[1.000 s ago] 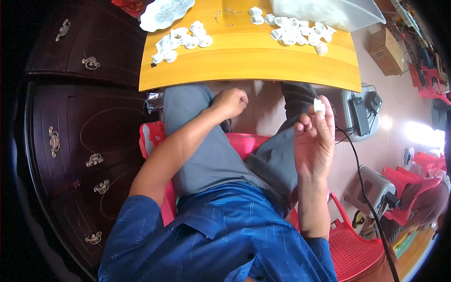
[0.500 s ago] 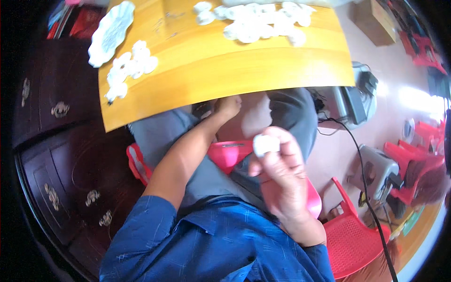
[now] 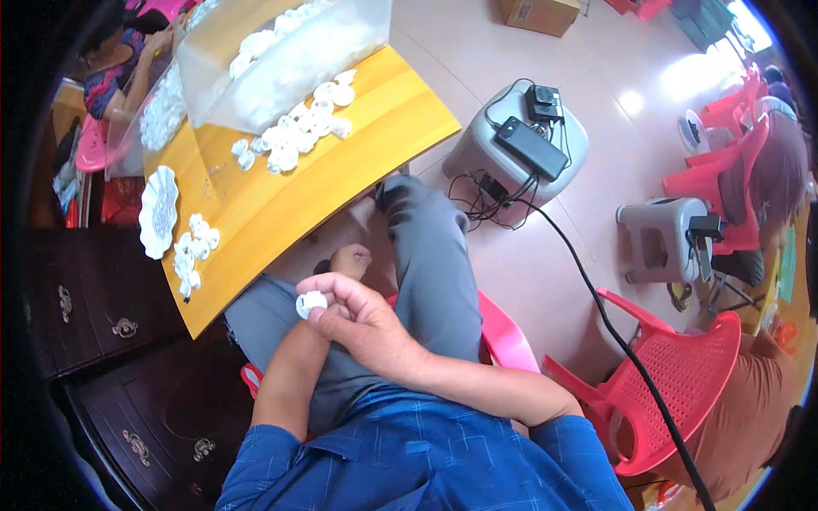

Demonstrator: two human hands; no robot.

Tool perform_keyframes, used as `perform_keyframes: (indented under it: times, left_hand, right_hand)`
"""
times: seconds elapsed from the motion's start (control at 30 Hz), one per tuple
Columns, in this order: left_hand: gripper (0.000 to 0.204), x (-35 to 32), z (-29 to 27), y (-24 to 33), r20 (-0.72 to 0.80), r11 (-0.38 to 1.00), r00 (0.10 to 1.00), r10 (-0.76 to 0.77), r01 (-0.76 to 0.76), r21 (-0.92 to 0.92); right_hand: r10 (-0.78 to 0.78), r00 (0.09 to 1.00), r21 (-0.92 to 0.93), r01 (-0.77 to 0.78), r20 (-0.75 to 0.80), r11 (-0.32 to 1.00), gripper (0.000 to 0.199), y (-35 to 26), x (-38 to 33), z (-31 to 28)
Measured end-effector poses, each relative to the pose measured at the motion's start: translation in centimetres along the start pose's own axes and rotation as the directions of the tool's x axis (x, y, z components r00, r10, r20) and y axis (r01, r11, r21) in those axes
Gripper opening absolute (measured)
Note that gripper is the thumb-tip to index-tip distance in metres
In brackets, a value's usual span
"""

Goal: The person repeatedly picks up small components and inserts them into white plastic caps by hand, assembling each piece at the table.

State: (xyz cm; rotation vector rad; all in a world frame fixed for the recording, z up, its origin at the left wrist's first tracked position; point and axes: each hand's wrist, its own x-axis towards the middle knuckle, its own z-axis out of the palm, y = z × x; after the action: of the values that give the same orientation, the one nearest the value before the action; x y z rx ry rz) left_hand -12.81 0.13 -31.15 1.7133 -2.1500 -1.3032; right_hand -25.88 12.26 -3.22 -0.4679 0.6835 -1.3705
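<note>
Pale pink floor tiles (image 3: 588,281) spread under a seated person whose lap fills the near part of the view, so everything at hand sits within arm's reach. Nearest, the right hand (image 3: 362,319) is raised above the grey-trousered thighs, its thumb and fingertips pinched on a small white ring-shaped plastic part (image 3: 311,303), held up close, seemingly where it can be looked over. Beyond it the left hand (image 3: 351,258) rests low between the knees, fingers curled into a loose fist; whether anything lies inside it I cannot tell. A pink plastic chair (image 3: 503,332) carries the person, pulled tight to the yellow wooden table (image 3: 341,166), whose edge overhangs the knees. On that table, more white parts lie in loose heaps (image 3: 294,140), one small cluster near the left end (image 3: 192,251) beside a white scalloped dish (image 3: 158,211), likely sorted from the bulk. Farther back stands a clear plastic bag (image 3: 281,60) full of the same pieces. Off to the right, a grey stool (image 3: 515,149) holds a black power bank (image 3: 532,146) with cables, kept off the floor, and red chairs (image 3: 682,383) stand well apart.
</note>
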Motion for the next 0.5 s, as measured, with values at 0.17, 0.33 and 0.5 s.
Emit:
perform_keyframes:
  times: [0.17,0.33,0.5]
  left_hand:
    - [0.017,0.3,-1.0,1.5,0.012,0.995,0.995,-0.097,0.098,-0.029]
    - [0.017,2.5,-0.2,0.9,-0.054,0.998,0.998,0.045,-0.042,0.055]
    - [0.017,6.2,1.6,-0.4,-0.011,0.998,0.998,0.064,-0.064,-0.025]
  right_hand:
    - [-0.054,0.999,-0.115,0.053,0.001,0.992,0.030,0.6,-0.3,-0.2]
    - [-0.022,1.000,-0.068,0.022,0.004,0.997,0.029,0.1,-0.3,0.2]
    - [0.030,1.000,-0.007,-0.030,-0.009,1.000,0.029,-0.5,-0.8,0.3]
